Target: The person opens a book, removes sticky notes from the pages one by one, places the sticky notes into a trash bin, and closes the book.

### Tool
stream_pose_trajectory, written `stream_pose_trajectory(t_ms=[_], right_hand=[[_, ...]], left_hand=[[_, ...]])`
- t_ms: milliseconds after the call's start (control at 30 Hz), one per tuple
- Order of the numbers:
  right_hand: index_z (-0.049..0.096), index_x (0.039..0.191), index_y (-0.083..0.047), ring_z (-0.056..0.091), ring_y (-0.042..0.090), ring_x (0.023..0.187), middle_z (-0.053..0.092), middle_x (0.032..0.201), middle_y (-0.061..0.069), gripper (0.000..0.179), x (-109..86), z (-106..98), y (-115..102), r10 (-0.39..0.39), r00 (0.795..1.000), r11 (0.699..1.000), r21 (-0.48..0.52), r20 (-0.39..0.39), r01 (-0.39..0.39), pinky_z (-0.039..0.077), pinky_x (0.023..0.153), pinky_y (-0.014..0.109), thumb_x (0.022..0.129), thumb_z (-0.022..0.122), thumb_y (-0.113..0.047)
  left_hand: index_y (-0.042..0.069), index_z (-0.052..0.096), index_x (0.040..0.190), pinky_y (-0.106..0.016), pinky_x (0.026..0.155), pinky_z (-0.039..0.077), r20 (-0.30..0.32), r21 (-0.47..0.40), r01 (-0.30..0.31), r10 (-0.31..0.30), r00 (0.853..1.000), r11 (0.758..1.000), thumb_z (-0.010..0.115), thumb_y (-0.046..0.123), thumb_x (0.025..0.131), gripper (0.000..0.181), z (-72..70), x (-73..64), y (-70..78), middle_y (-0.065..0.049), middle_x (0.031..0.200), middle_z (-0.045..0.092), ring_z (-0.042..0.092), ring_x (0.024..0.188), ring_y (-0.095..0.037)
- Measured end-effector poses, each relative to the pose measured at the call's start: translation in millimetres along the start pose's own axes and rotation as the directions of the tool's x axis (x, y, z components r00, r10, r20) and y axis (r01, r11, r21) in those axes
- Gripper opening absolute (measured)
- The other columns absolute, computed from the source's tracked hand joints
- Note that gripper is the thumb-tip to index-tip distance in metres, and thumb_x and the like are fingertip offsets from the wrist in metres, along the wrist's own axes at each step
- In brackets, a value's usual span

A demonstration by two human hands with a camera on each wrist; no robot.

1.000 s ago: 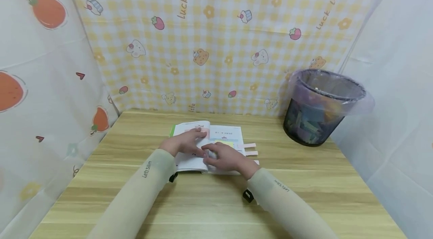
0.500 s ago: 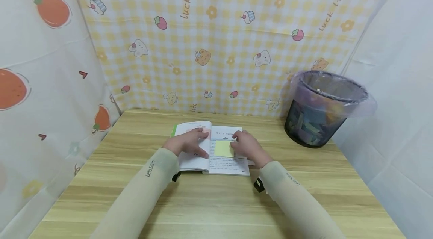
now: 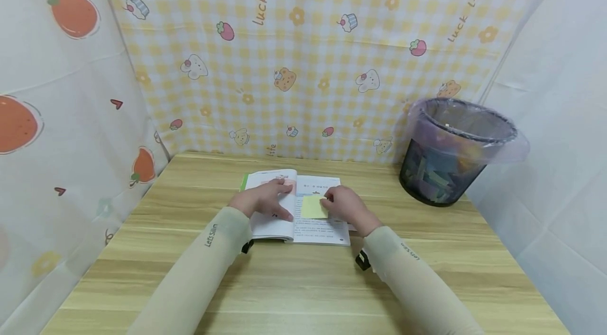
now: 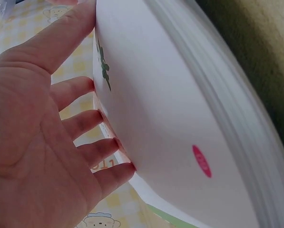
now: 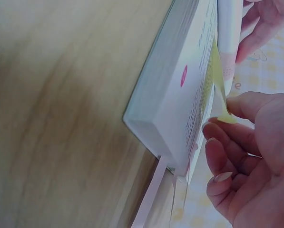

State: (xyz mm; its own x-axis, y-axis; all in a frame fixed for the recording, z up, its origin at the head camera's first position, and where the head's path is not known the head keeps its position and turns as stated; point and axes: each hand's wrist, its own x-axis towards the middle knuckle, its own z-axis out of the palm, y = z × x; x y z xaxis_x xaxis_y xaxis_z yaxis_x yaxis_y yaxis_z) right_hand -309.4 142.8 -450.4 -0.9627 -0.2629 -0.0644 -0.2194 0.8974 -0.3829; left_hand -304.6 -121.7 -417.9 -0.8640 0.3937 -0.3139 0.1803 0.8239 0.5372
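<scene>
An open book (image 3: 322, 235) lies on the wooden table, one thick side of pages at left and a printed page at right. My left hand (image 3: 263, 199) presses the left page, fingers spread; the left wrist view has its fingertips along the white page (image 4: 151, 95). A yellow sticky note (image 3: 312, 207) is on the right page. Between thumb and index finger, my right hand (image 3: 348, 207) pinches one corner of it. In the right wrist view that corner of the note (image 5: 217, 78) bends up from the page, while the other fingers of the right hand (image 5: 256, 156) curl loosely.
Pale pink paper strips (image 5: 150, 192) stick out from the book's outer edge, mostly covered by the right hand in the head view. A black wastebasket (image 3: 431, 171) with a purple plastic liner stands at the back right. Patterned cloth (image 3: 303, 61) hangs behind the table.
My right hand has moved from the book's middle to the sticky note's right edge, and now pinches and lifts its corner. The left hand stays on the left page.
</scene>
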Motion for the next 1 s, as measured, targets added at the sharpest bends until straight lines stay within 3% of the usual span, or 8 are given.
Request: stream_pose_trajectory(t_ms=[100,400,1000], right_hand=[[0.080,0.103,-0.012,0.061,0.016,0.077,0.072,0.087,-0.002,0.024,-0.1,0,-2,-0.008,1.000,1.000,-0.011,0.004,0.008,0.052,0.077,0.032,0.109,0.069,-0.033],[0.079,0.098,-0.015,0.060,0.015,0.073,0.068,0.079,-0.003,0.023,-5.2,-1,-5,-0.047,0.999,0.999,-0.020,-0.008,0.047,0.049,0.072,0.031,0.109,0.066,-0.030],[0.074,0.084,-0.019,0.057,0.014,0.069,0.065,0.073,-0.005,0.021,-18.5,-9,-4,-0.082,0.997,0.997,0.001,0.000,0.082,0.045,0.068,0.029,0.102,0.067,-0.025]], left_hand=[[0.021,0.038,0.172,-0.063,0.138,0.016,0.001,0.006,0.001,-0.001,1.000,1.000,0.093,0.044,0.088,0.102,-0.3,-0.1,0.0,-0.012,0.185,0.017,0.014,0.172,-0.039],[0.022,0.039,0.172,-0.062,0.139,0.015,0.014,0.010,0.019,-0.019,1.000,1.000,0.093,0.044,0.088,0.102,-1.2,-0.1,2.1,-0.012,0.185,0.018,0.013,0.173,-0.038],[0.022,0.039,0.172,-0.062,0.138,0.020,0.017,0.032,0.018,-0.018,1.000,0.999,0.093,0.043,0.089,0.101,-2.3,-0.4,5.2,-0.014,0.184,0.021,0.018,0.171,-0.040]])
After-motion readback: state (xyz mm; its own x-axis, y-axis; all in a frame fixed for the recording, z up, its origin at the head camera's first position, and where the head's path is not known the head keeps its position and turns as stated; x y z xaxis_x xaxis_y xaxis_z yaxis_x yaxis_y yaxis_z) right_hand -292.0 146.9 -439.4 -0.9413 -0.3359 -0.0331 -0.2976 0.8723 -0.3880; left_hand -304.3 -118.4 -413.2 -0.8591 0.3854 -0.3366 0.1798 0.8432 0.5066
